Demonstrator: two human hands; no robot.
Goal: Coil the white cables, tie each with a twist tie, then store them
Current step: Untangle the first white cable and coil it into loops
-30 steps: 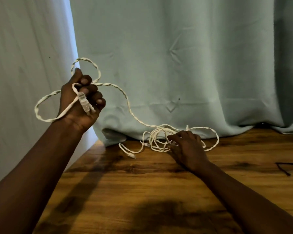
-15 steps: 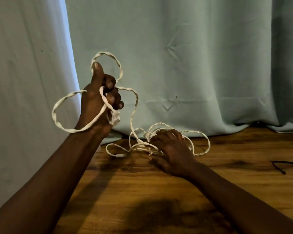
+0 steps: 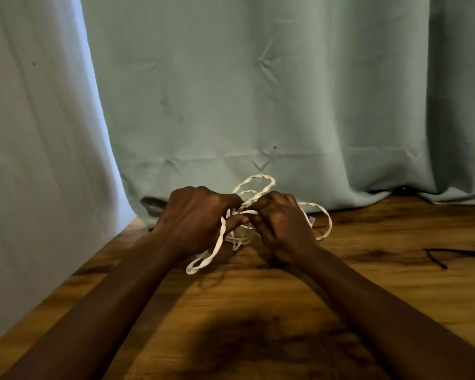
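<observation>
A white twisted cable [image 3: 258, 185] lies in loose loops on the wooden table [image 3: 258, 311] near the curtain. My left hand [image 3: 195, 215] and my right hand [image 3: 280, 218] meet over the tangle, both closed on strands of it. One loop rises behind my hands, another hangs down from my left hand to the table, and a third curves out to the right of my right hand. The cable's plugs are hidden by my hands.
A pale green curtain [image 3: 258, 91] hangs along the table's far edge. Thin black twist ties [image 3: 455, 253] lie at the right edge of the table. The table's left edge runs diagonally beside a lighter curtain [image 3: 39, 133].
My left hand has come down from the raised position on the left with its cable loops and joined my right hand at the tangle on the table.
</observation>
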